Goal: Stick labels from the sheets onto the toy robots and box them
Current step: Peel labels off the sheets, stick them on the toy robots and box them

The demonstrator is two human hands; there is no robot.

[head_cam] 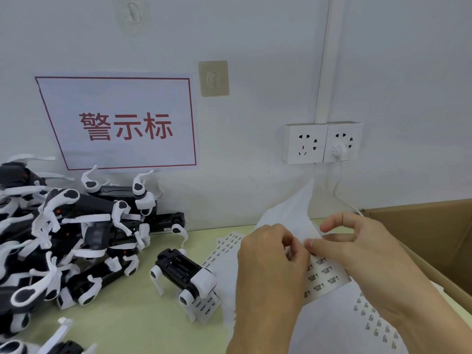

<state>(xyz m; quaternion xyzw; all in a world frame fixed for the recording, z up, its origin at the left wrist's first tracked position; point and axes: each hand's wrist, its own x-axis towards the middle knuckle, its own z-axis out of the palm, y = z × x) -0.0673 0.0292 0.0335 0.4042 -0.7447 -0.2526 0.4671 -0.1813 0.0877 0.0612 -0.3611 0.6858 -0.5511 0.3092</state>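
Labels were what both hands were busy with. My left hand [270,254] and my right hand [357,241] met over a label sheet [327,274] held up above the desk [143,325]. Each grip was pinching: the left fingers curled on the sheet's near edge, and the right thumb and finger were pressed together at its top, on the edge or on one small label there, I could not tell which. A thin backing paper [293,210] stood up behind the hands. More label sheets [227,245] lay flat on the desk under and beside my arms. One toy robot [185,273] stood alone near the left hand, with its feet on one of those sheets. A big pile of toy robots [63,241] sat at the left by the wall. The open cardboard box [434,233] waited at the right, just beside my right arm. I thought the small label could tear or fold on itself if I pulled too fast. It could also stick to my fingers. My arm could drag a loose sheet and knock the single robot over.
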